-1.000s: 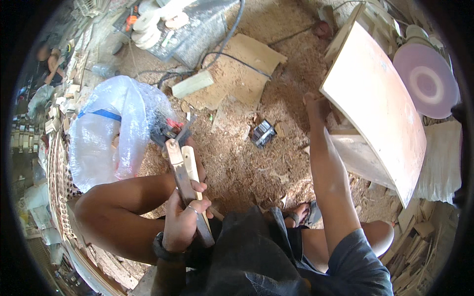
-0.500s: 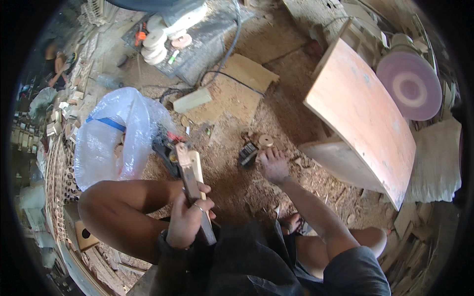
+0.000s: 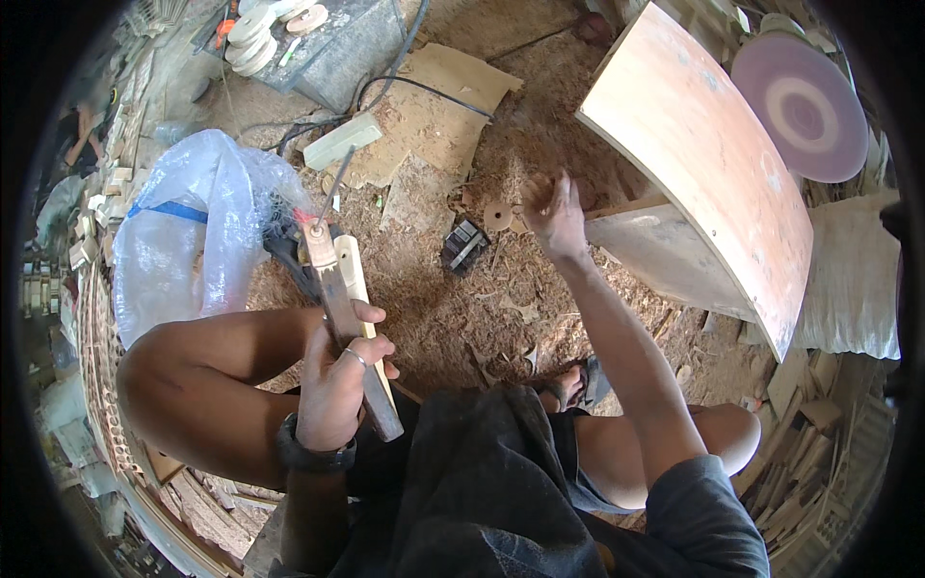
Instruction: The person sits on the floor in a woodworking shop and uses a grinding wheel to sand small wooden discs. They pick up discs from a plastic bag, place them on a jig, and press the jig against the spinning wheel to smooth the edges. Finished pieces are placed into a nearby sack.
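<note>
My left hand (image 3: 332, 385), with a ring and a wrist strap, is closed round a dark wooden bar (image 3: 339, 303) and a paler wooden strip (image 3: 352, 270) beside it. A thin metal rod (image 3: 339, 183) stands up by the bar's far end; whether it is joined to the bar I cannot tell. My right hand (image 3: 557, 220) is stretched forward over the sawdust, its fingers partly spread and slightly blurred. No held thing shows in it. Just left of it lies a small wooden disc with a centre hole (image 3: 498, 215), and nearer to me a small black block-shaped object (image 3: 465, 247).
A clear plastic bag (image 3: 169, 260) stands on the left. At right, a large slanted wooden board (image 3: 703, 164) rises close to my right hand, before a pale purple round disc (image 3: 800, 106). Stacked wooden discs (image 3: 252, 43) and a black cable (image 3: 434, 90) lie further off.
My right hand has moved forward and to the right of the small wooden disc, its fingers lifting. My left hand keeps the bar and strip. The whole view has shifted, showing more of my lap.
</note>
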### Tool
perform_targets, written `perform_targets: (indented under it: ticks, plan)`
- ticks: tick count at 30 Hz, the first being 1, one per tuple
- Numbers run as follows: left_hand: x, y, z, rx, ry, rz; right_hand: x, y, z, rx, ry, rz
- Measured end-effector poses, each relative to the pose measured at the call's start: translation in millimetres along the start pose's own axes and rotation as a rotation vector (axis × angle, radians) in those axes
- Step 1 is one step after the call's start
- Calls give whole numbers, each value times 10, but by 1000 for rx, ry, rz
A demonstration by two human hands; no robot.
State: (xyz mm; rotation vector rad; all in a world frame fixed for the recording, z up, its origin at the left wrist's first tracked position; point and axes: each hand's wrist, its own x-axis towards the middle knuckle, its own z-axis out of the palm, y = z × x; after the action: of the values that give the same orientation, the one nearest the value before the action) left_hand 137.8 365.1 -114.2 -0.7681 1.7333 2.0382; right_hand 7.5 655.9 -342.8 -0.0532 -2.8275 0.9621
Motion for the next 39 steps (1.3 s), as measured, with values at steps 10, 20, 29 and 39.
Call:
perform_targets:
  ticks: [10,20,29,39]
  plan:
    - [96,14,16,25,14,33,-144,-188,431,-178,-353,-158]
    - [140,-20,30,84,41,5,-19,-273,319,96,-363,110]
    - [156,-19,44,91,28,-2,117,-425,286,18,-588,181]
    - [193,-47,40,84,14,-18,212,-247,-136,136,-56,243]
